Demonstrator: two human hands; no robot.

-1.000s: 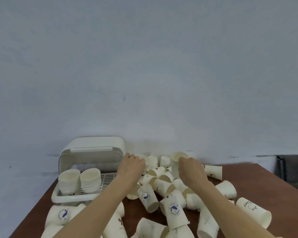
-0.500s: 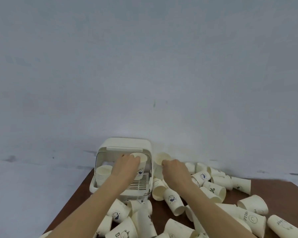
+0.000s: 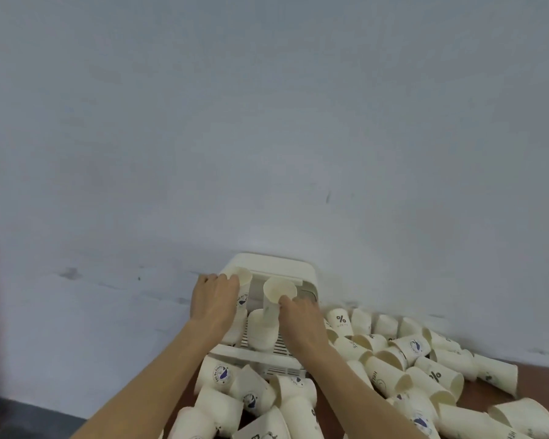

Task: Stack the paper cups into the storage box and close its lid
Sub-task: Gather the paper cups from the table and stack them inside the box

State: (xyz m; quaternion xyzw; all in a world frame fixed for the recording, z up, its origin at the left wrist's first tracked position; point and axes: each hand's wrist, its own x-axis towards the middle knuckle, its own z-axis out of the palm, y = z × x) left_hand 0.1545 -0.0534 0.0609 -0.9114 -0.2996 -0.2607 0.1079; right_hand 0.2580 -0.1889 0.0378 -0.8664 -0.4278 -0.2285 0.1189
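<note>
The white storage box stands against the wall with its lid tipped up at the back. Inside are two stacks of paper cups, the left stack partly hidden by my arm, the right stack in the middle. My left hand grips a cup over the left stack. My right hand holds another cup whose base sits in the top of the right stack.
Many loose paper cups lie tumbled on the brown table, in front of the box and in a heap to its right. A pale wall rises right behind the box. The table's left edge runs just left of the box.
Both hands have carried their cups left from the heap to over the box. The view has swung left, so the box now sits at the centre.
</note>
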